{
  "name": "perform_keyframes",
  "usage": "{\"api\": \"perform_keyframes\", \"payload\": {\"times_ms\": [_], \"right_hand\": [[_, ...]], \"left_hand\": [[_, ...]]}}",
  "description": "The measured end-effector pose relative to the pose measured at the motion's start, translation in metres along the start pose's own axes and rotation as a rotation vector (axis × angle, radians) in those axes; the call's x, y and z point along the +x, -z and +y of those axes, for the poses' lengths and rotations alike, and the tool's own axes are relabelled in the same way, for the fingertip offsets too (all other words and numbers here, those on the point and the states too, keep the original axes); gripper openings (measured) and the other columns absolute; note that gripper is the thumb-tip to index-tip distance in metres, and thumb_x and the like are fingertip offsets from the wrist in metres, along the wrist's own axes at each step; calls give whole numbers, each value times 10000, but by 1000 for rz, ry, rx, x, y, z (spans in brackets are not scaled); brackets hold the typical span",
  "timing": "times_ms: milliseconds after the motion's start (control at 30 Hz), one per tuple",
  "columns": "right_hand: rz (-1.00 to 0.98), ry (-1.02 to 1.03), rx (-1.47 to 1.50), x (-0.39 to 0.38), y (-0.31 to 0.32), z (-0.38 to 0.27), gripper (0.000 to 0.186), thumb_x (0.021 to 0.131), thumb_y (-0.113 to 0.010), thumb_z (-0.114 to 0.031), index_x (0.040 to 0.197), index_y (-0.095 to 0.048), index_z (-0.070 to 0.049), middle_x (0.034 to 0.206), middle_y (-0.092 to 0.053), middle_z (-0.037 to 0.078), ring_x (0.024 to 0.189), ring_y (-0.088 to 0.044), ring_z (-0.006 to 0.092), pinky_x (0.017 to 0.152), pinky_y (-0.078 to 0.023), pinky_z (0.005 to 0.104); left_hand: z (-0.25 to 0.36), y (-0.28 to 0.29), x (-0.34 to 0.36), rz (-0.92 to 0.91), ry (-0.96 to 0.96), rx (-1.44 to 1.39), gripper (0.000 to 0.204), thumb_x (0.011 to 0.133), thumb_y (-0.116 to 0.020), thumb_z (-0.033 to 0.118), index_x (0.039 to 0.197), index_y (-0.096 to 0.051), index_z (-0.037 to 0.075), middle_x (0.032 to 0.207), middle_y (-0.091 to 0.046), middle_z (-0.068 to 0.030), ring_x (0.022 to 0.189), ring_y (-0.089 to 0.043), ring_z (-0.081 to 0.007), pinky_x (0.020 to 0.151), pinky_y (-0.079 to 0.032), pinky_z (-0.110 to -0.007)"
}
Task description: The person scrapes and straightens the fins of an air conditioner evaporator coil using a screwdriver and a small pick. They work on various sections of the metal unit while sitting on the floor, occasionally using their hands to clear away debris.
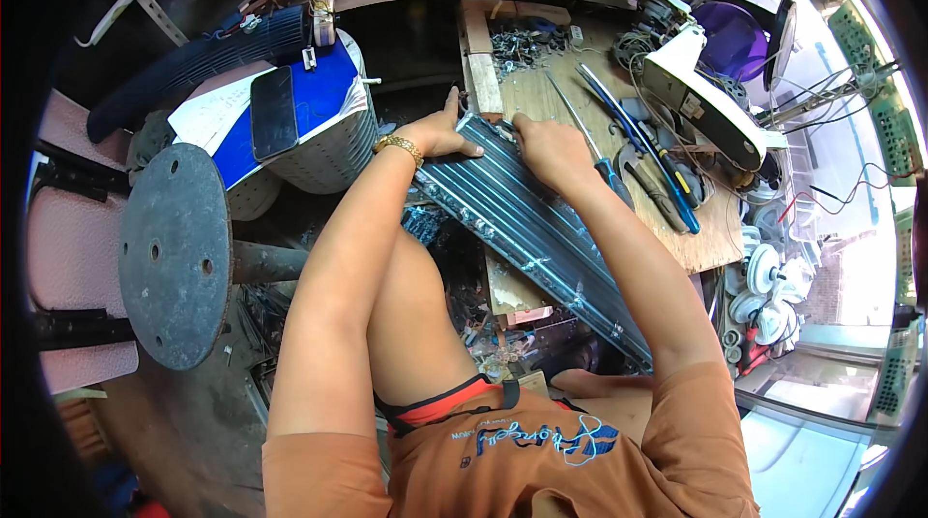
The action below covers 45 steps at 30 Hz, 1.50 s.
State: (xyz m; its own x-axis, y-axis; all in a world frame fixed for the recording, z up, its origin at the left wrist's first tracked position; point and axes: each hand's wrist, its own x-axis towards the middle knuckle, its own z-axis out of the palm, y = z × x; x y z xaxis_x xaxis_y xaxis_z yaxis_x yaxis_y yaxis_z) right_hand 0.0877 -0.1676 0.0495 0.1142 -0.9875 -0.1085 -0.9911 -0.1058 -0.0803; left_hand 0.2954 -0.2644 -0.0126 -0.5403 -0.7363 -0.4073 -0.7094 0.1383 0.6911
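Observation:
A long dark ribbed metal panel with a row of screws along its edge lies slanted across the wooden workbench, from the upper middle down toward the lower right. My left hand, with a gold watch on the wrist, presses on the panel's far left corner. My right hand grips the panel's far end just to the right, fingers curled over its edge. Both forearms run up from my orange shirt below.
Screwdrivers and pliers lie on the bench right of the panel. A white fan body and small white fan parts sit further right. At left stand a round grey metal disc and a phone on a blue-and-white casing.

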Motion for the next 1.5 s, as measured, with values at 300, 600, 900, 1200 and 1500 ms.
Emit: {"api": "perform_keyframes", "payload": {"times_ms": [300,600,900,1200,1500], "right_hand": [[32,91,-55,34,-9,-28,261,1012,-531,-213,1141,-725,-96,1002,-780,197,935,-770,381,784,-607,510],[24,111,-58,40,-12,-31,265,1003,-567,-270,1154,-722,-117,987,-770,209,929,-758,394,784,-595,526],[26,108,-91,33,-25,-30,275,1011,-537,-220,1199,-713,-121,985,-773,198,935,-761,385,786,-598,521],[19,127,-114,-3,-24,-2,267,1016,-501,-181,1186,-700,-128,961,-768,201,906,-759,394,776,-591,522],[-40,75,-74,-55,-19,31,232,1003,-507,-157,1148,-684,-123,922,-758,214,885,-754,403,727,-581,537]], "left_hand": [[6,4,-10,3,31,-11,1446,746,-906,456,1660,105,-23,1580,-431,-360,1465,-486,-401,1225,-377,-366],[8,7,-16,18,54,9,1434,755,-904,454,1666,103,-7,1541,-480,-362,1426,-530,-397,1195,-408,-372],[-1,4,-8,19,3,23,1452,754,-895,493,1662,123,-7,1556,-459,-366,1459,-495,-402,1222,-378,-378],[-6,3,1,-28,6,1,1460,775,-887,510,1652,153,-22,1667,-264,-370,1567,-324,-400,1281,-252,-363],[-3,4,0,-30,-4,-5,1441,777,-886,484,1656,134,-27,1679,-243,-363,1575,-310,-388,1284,-239,-355]]}}
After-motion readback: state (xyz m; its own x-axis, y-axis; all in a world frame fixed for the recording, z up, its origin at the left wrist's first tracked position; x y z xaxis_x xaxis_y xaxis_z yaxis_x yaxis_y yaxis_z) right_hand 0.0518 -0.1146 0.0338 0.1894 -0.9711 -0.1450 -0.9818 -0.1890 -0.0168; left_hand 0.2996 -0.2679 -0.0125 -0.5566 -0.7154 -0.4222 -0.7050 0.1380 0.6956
